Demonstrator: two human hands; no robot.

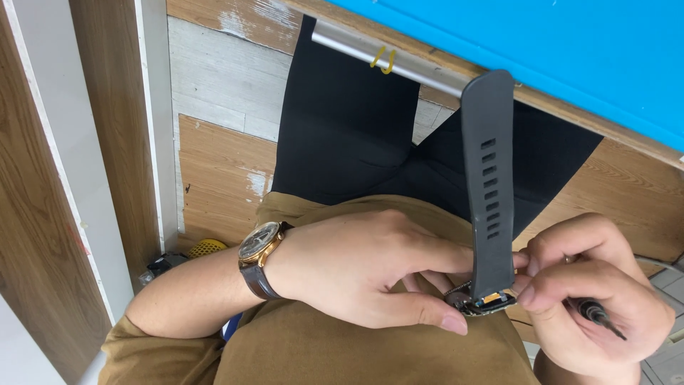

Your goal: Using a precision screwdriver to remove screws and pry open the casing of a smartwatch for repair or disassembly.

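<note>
My left hand (370,267) pinches a small watch body (484,302) whose dark grey slotted strap (488,178) stands straight up from it. A gold wristwatch with a brown leather band (258,253) sits on that left wrist. My right hand (595,292) closes around a thin dark screwdriver (598,316), its fingertips pressed against the right side of the watch body. The screwdriver's tip is hidden by the fingers. Both hands hover over my lap, above a tan shirt (342,349) and black trousers (356,128).
A blue mat (570,50) covers a wooden table edge at the upper right, with a metal bar (385,53) under it. The floor is worn wooden planks (221,157). A yellow object (206,247) lies on the floor by my left elbow.
</note>
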